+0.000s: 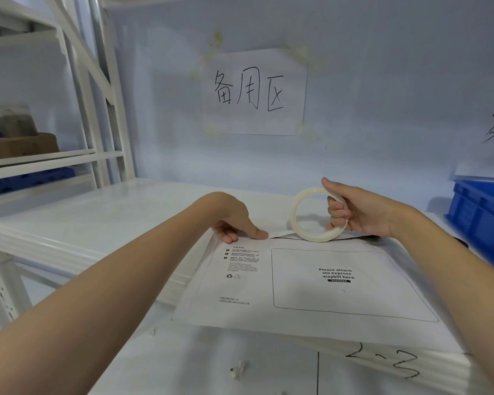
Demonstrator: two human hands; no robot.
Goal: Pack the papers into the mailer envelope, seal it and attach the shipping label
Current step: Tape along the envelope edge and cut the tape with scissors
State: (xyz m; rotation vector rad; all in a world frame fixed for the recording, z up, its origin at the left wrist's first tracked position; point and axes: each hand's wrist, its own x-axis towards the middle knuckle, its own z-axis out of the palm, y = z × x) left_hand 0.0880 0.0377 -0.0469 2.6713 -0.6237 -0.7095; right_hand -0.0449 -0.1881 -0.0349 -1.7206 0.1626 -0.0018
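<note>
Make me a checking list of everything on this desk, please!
Surface: white shelf top, pen marks near the front edge.
Job's things: white paper mailer envelope lying flat, its printed waybill box empty; no label seen; papers not visible.
Tape: translucent ring-shaped tape roll standing on the envelope's far edge, a strip pulled leftwards.
Hands: left hand presses the strip's end down; right hand grips the roll.
Clutter: small white scraps near the front.
Cables: nothing seen.
Surroundings: blue plastic crate on the right, handwritten paper sign on the wall, white metal rack on the left.
</note>
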